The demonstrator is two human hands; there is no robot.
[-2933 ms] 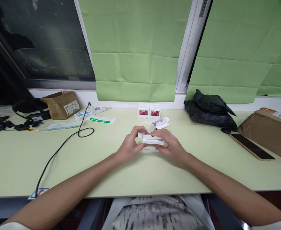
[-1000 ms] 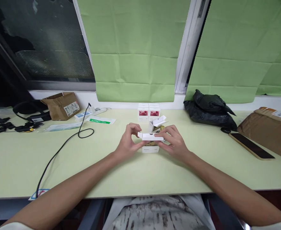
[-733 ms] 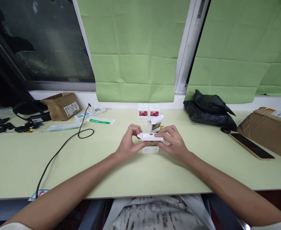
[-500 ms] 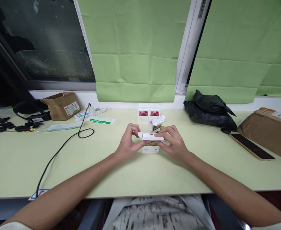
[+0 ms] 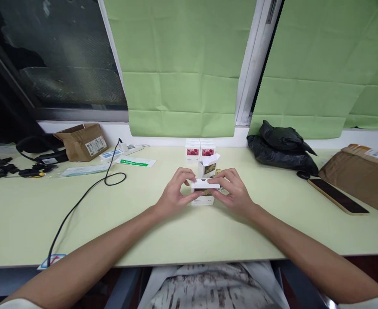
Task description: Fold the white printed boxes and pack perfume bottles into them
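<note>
A: What are the hands doing?

B: Both meet at the middle of the pale green table [image 5: 79,214]. The left hand [image 5: 175,193] and the right hand [image 5: 232,193] each grip one end of a small white carton [image 5: 203,194] that stands on the table, and their fingers [image 5: 189,175] curl over its top flap, pressing on it from both sides.

A: So the fingers are clenched on it?

B: Yes, both sets are closed around the carton, thumbs toward the person, fingertips on top. A dark patch with gold print shows on its front face between the thumbs.

A: Anything just behind it?

B: A second small carton [image 5: 208,168] stands upright just beyond the fingertips, with its white top flap raised and a gold picture on the front. Behind that, near the window ledge, two white boxes with red pictures [image 5: 200,153] sit side by side, touching.

A: And the rest of the table?

B: On the left, a black cable [image 5: 79,199] runs across the top with a loop in it, and a green and white packet [image 5: 134,162] lies near an open brown cardboard box [image 5: 84,140]. On the right there is a crumpled black plastic bag [image 5: 282,148], a phone [image 5: 337,196] lying face up, and a brown parcel [image 5: 363,176] at the edge. Green blinds [image 5: 182,68] hang over the window behind.
</note>
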